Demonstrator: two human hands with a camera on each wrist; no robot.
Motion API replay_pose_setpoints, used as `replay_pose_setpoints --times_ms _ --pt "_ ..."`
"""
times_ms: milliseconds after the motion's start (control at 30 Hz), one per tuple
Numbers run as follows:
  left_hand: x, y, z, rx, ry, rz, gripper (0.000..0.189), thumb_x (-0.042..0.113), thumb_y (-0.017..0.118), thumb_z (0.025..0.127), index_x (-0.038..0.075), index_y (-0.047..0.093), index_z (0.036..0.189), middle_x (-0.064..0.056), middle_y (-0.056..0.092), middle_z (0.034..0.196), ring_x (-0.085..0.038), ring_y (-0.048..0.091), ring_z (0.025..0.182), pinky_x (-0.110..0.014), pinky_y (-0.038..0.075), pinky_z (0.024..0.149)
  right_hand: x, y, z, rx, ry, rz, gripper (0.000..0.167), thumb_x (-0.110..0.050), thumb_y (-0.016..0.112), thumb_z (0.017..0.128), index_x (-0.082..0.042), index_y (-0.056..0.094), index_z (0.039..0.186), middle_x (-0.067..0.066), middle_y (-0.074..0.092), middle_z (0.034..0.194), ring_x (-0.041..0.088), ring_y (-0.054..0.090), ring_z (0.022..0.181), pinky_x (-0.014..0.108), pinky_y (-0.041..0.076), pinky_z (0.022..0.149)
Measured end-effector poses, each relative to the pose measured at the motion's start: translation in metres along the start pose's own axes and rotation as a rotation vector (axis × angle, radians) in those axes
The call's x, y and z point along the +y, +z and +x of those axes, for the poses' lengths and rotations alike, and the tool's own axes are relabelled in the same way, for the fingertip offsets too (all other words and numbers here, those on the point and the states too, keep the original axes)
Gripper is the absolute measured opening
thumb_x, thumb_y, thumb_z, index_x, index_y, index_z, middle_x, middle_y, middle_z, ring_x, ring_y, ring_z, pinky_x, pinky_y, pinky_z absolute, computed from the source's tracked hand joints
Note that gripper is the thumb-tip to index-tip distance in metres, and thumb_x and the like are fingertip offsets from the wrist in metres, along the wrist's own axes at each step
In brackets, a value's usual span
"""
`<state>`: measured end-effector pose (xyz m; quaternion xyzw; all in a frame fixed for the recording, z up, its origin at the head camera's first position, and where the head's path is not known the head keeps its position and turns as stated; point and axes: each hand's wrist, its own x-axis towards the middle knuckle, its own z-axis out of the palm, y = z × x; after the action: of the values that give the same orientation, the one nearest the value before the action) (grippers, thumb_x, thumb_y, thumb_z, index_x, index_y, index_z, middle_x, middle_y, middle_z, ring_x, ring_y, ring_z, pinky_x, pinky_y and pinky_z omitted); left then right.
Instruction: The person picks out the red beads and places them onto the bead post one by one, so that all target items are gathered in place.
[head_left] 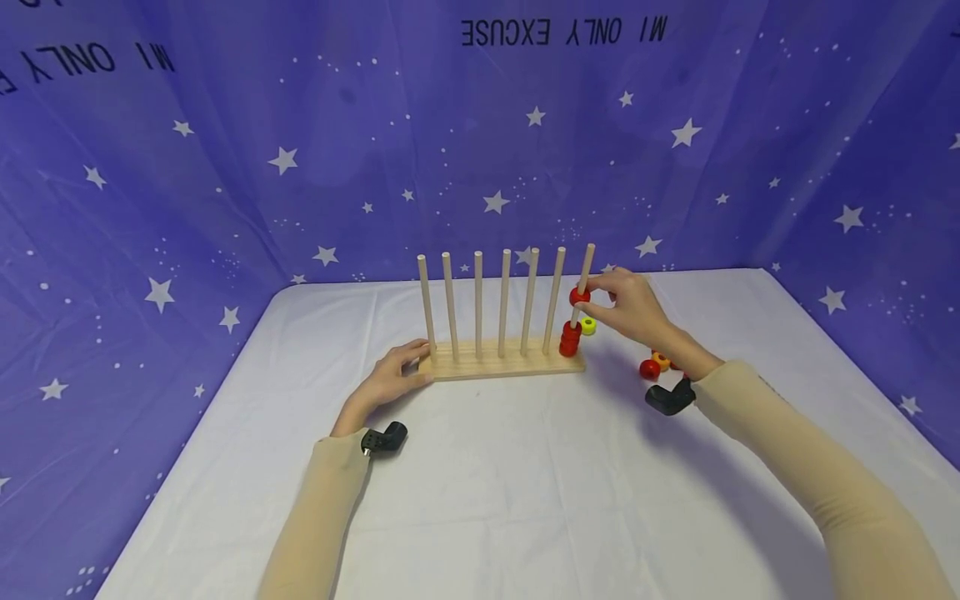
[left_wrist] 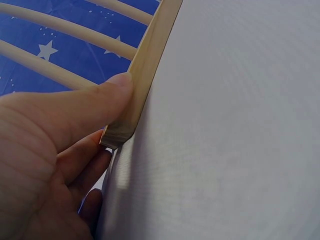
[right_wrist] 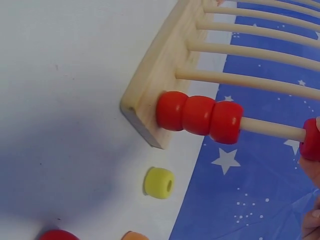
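A wooden peg rack stands on the table, with several upright pegs [head_left: 477, 304] in a row along its flat base [head_left: 495, 367]. At the rack's left end my left hand [head_left: 386, 379] grips the base; in the left wrist view the thumb [left_wrist: 117, 90] presses against its edge. My right hand [head_left: 630, 308] pinches a red bead [head_left: 578, 297] that is threaded partway down the rightmost peg. Below it on that peg sit three red beads [right_wrist: 196, 115], stacked against the base. Beside the rack's right end lies a yellow bead [head_left: 588, 326].
Under the right forearm lie more loose beads, among them a red bead [head_left: 649, 370] and an orange bead [head_left: 661, 360]. A white cloth [head_left: 480, 492] covers the table. Purple star-patterned fabric [head_left: 450, 167] hangs behind and at both sides.
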<state>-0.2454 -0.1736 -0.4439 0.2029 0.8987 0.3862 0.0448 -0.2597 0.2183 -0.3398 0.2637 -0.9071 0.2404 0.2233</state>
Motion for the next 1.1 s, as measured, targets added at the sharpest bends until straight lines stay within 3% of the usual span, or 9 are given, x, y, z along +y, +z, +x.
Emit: replay_pose_setpoints --times_ms 367,567,1100 --pt "0.000 -0.003 0.000 -0.003 -0.029 -0.003 0.058 0.017 0.063 0.088 0.000 0.042 0.138 -0.017 0.031 0.152 -0.042 0.026 0.139 -0.067 0.010 0.110 0.003 0.010 -0.001 -0.068 0.017 -0.018 0.022 -0.023 0.075 0.078 -0.009 0.072 0.094 0.007 0.071 0.082 0.016 0.041 0.064 0.024 0.032 0.057" --pt "0.000 -0.002 -0.002 -0.005 -0.013 -0.010 0.058 0.017 0.064 0.087 -0.002 0.043 0.137 -0.019 0.033 0.151 -0.043 0.028 0.137 -0.062 0.017 0.112 0.007 0.016 -0.006 -0.093 0.013 -0.016 0.020 -0.020 0.077 0.077 -0.008 0.073 0.091 0.007 0.069 0.076 0.013 0.038 0.062 0.024 0.029 0.055" --pt "0.001 -0.002 0.000 -0.021 -0.017 -0.001 0.058 0.018 0.063 0.087 -0.002 0.042 0.138 -0.018 0.031 0.152 -0.043 0.025 0.139 -0.068 0.011 0.111 0.009 0.024 -0.014 -0.152 0.056 -0.034 0.019 -0.021 0.076 0.077 -0.006 0.071 0.087 0.012 0.071 0.081 0.016 0.041 0.064 0.024 0.031 0.056"
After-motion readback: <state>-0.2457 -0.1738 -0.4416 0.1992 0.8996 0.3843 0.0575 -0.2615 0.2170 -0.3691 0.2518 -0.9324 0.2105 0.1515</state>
